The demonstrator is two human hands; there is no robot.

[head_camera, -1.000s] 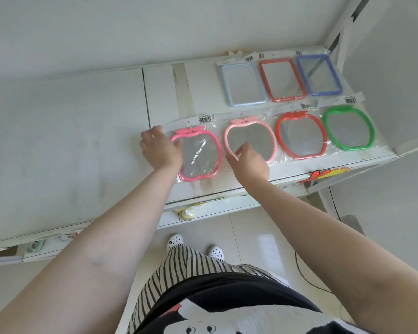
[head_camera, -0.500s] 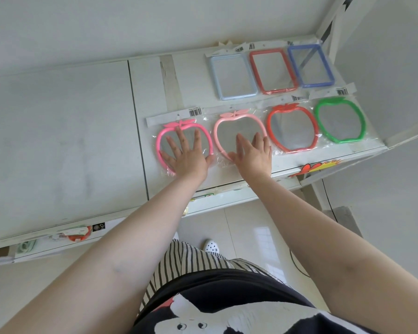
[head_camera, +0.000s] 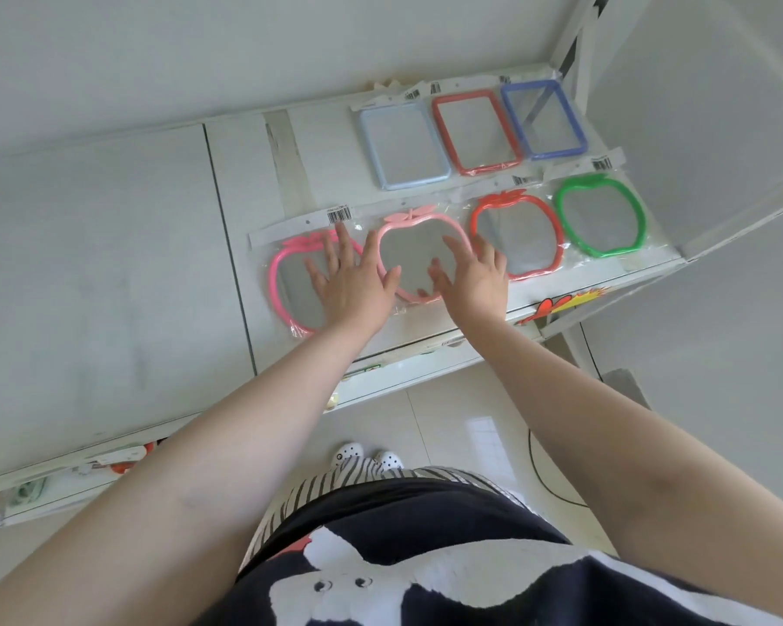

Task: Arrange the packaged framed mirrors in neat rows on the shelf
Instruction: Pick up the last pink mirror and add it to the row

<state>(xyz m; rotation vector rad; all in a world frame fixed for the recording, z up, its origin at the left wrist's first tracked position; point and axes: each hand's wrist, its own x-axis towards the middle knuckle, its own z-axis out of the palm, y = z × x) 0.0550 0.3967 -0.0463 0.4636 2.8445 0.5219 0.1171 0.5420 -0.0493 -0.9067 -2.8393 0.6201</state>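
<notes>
Both hands lie flat with fingers spread, gripping nothing. The left hand (head_camera: 351, 282) presses the hot-pink apple-framed mirror (head_camera: 290, 282) near the shelf's (head_camera: 245, 183) front edge; the right hand (head_camera: 471, 277) rests across the pale-pink apple mirror (head_camera: 419, 259) just beside it. Red (head_camera: 516, 237) and green (head_camera: 600, 214) apple mirrors continue the front row toward the right end, with three rectangular mirrors (head_camera: 471, 128) behind. These look light, rigid and breakable, in slippery plastic sleeves; sliding under flat palms or lifting by the frame edges seems safest.
</notes>
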